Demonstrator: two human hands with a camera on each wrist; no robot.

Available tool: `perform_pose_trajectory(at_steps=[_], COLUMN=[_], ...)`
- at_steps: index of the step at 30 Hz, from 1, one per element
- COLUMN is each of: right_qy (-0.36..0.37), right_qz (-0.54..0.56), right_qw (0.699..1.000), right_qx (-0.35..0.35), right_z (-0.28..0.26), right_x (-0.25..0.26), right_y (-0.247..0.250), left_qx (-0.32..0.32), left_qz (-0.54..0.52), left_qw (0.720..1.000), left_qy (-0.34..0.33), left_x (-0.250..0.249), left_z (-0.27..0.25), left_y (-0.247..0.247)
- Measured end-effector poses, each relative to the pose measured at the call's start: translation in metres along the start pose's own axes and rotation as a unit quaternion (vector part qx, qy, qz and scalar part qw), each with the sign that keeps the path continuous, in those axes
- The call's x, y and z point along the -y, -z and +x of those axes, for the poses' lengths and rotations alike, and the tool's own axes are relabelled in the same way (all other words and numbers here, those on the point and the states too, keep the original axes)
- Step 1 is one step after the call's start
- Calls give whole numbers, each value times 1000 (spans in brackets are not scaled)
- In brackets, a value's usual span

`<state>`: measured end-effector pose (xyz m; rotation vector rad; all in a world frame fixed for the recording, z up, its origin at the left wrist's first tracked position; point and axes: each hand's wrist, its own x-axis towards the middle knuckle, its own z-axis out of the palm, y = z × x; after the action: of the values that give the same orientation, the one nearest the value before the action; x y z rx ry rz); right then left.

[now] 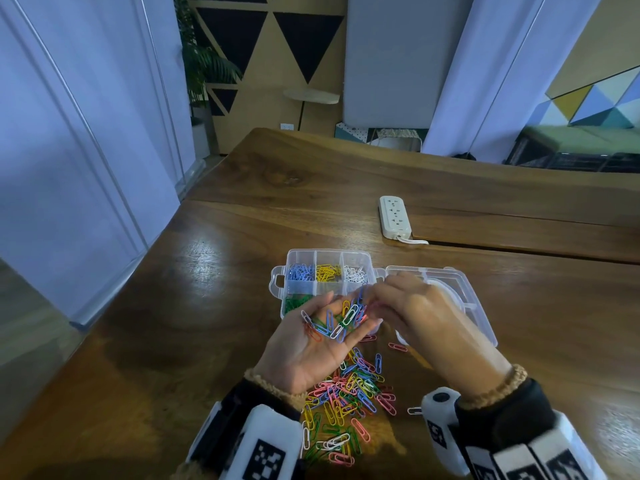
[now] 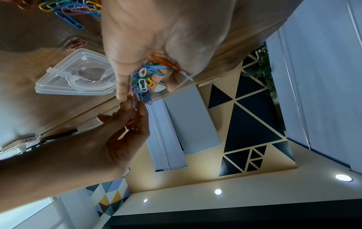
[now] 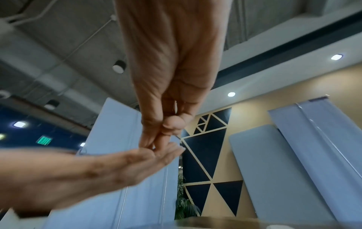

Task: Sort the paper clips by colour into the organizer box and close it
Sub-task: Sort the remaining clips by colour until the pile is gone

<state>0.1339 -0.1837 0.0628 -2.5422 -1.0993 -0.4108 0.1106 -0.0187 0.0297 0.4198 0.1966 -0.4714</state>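
My left hand (image 1: 301, 351) lies palm up over the near edge of the clear organizer box (image 1: 278, 282), fingers fairly straight, carrying several mixed paper clips (image 1: 334, 322). My right hand (image 1: 408, 306) reaches in from the right and pinches a reddish clip (image 2: 133, 120) at the left fingertips. Blue clips (image 1: 301, 271), yellow clips (image 1: 327, 271) and white clips (image 1: 355, 274) fill the box's back compartments, with green clips (image 1: 298, 301) at the front left. The lid (image 1: 450, 282) lies open to the right. A loose pile of coloured clips (image 1: 349, 400) lies on the table between my wrists.
The wooden table (image 1: 207, 271) carries a white power strip (image 1: 394, 218) behind the box, its cord running into a slot. The table's left edge lies close to the box. Blue partition panels stand to the left.
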Motion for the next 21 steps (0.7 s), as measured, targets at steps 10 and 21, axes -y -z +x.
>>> perform_pose_trajectory(at_steps=[10, 21], right_qy=[88, 72], right_qz=[-101, 81], right_qw=[989, 994], right_qx=[55, -18], right_z=[2, 3], right_x=[2, -2], right_y=[11, 4], left_qx=[-18, -65], left_qz=[-36, -55], left_qw=[999, 996], left_qy=[2, 2], left_x=[0, -5], left_z=[-5, -10], left_y=[-3, 1])
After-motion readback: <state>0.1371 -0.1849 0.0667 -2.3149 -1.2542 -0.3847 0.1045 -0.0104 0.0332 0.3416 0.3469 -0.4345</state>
